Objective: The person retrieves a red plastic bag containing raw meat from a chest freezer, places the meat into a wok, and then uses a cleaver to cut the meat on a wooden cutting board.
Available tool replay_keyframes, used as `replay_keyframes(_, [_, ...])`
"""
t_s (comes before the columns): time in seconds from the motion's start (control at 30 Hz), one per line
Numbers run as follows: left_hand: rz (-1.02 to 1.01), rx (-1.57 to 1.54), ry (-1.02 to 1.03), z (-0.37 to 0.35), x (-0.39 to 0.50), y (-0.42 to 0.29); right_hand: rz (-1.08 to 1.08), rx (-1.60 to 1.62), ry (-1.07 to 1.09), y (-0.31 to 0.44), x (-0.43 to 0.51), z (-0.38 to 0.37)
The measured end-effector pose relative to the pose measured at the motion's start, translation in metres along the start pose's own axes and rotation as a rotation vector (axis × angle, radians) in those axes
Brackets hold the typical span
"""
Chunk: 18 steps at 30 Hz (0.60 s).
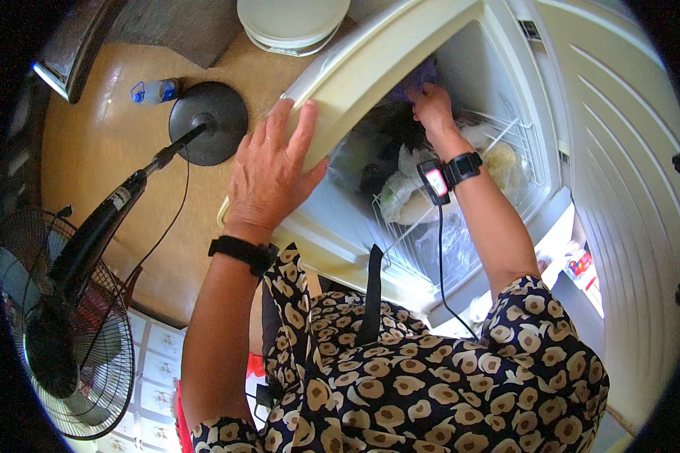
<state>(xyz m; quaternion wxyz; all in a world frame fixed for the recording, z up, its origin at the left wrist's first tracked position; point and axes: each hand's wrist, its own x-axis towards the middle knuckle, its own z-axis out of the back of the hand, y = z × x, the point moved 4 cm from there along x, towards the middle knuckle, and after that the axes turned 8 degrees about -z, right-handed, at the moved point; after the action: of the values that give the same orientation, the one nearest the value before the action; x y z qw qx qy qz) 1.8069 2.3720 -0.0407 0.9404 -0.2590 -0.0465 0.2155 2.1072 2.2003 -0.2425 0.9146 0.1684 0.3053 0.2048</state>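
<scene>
My left hand (275,164) rests flat, fingers apart, on the pale rim of a chest freezer (374,68). Inside the freezer is my right hand (433,110), its fingers curled at a dark purplish plastic bag (422,76); how firmly it grips is hard to see. Under my right forearm, a white wire basket (510,136) holds food in clear plastic bags (450,243), with something pale green and white among it. Darker bags lie deeper in the freezer, too dim to make out. Each wrist wears a black strap, the right one with a small device and a cable.
The ribbed freezer lid (617,170) is raised at the right. A pedestal fan (62,340) stands at the left, its round base (208,141) on the floor near a plastic bottle with a blue cap (156,92). A white lidded bucket (293,20) is at the top.
</scene>
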Motion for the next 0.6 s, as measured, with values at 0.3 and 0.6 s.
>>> replay_keyframes(0.3, [0.013,0.03,0.014,-0.001,0.0,-0.004,0.233,-0.311,0.317,0.076,-0.182,0.028])
replay_keyframes(0.6, [0.001,0.045,0.001,-0.003,0.001,-0.006,0.425,-0.512,0.809,0.059,-0.226,-0.058])
